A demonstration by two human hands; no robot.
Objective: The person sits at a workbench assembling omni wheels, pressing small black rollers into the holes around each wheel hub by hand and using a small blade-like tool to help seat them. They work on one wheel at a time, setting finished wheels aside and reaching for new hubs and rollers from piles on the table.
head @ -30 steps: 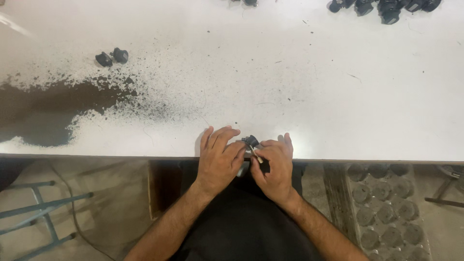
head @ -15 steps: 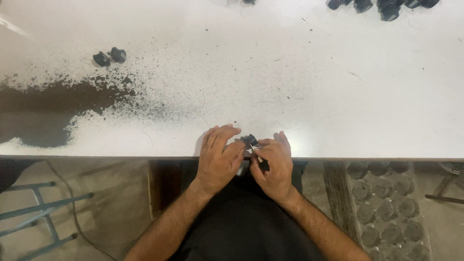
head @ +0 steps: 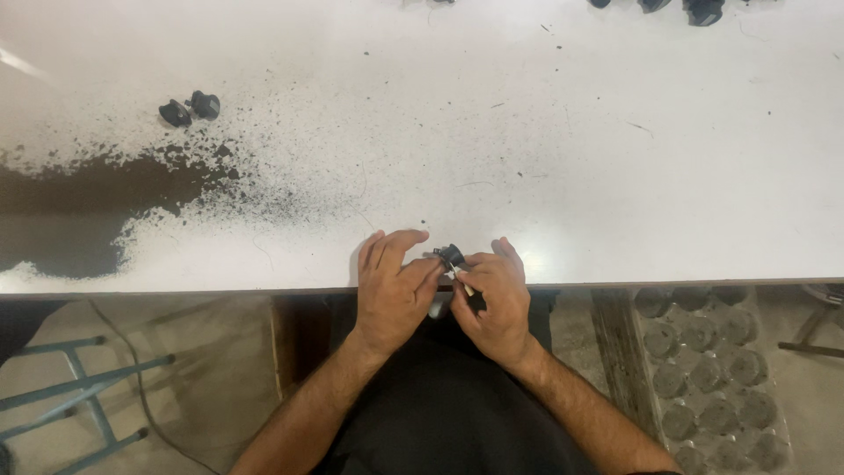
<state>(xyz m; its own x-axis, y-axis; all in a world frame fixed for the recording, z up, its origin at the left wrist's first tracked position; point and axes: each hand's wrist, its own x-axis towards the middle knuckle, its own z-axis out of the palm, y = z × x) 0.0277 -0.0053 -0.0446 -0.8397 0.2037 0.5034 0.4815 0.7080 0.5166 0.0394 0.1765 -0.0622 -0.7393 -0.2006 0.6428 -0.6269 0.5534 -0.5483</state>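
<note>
Black part (head: 452, 256) sits lower centre of frame, at table (head: 615, 176) near edge, pinched between your hands. Left hand (head: 393, 286) fingertips close on its left; right hand (head: 495, 299) curls shut round thin tool (head: 463, 283) angled up-left into it.

Bare tabletop (head: 545, 149) ahead; two black parts (head: 189, 109) far left.

1 head-worn camera looks steeply down — close over the white table's (head: 615, 158) near edge.

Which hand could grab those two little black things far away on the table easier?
Probably the left hand: the two small black parts lie on its side of the white table.
</note>
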